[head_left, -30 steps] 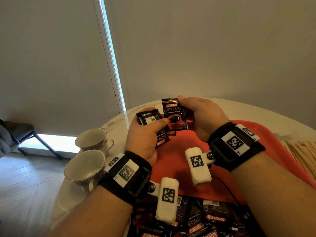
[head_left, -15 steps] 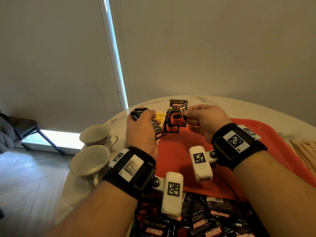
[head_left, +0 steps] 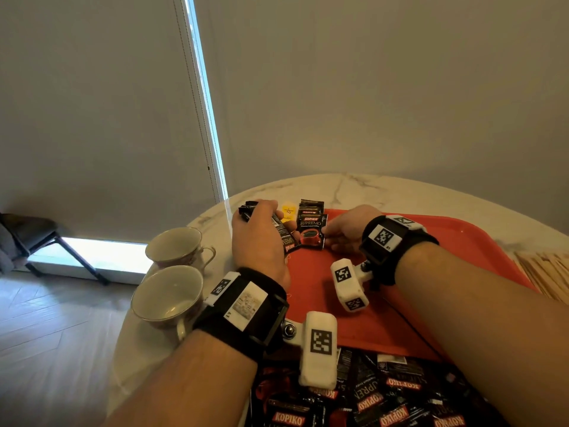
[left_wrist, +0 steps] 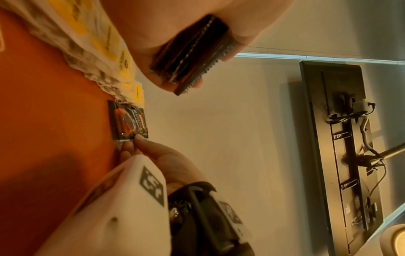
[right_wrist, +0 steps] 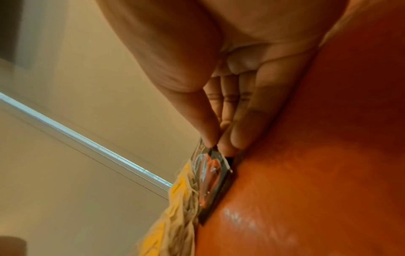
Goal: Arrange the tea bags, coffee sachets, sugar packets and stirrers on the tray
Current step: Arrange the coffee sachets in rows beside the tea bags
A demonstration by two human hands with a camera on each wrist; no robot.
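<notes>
Red tray, right hand pinching top coffee sachet, left hand clutching sachet bundle

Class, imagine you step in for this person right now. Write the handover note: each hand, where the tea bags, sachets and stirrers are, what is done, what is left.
Left hand: grips a stack of coffee sachets above the red tray's far left corner.
Right hand: pinches the near edge of the top sachet in the overlapping row on the tray.
Tea bags: on the tray, left of that row.
Loose sachets: heaped at the near edge.
Stirrers: on the table, right of the tray.
Done: tea bags, some sachets.
Left: remaining sachets, stirrers; sugar packets not seen.
</notes>
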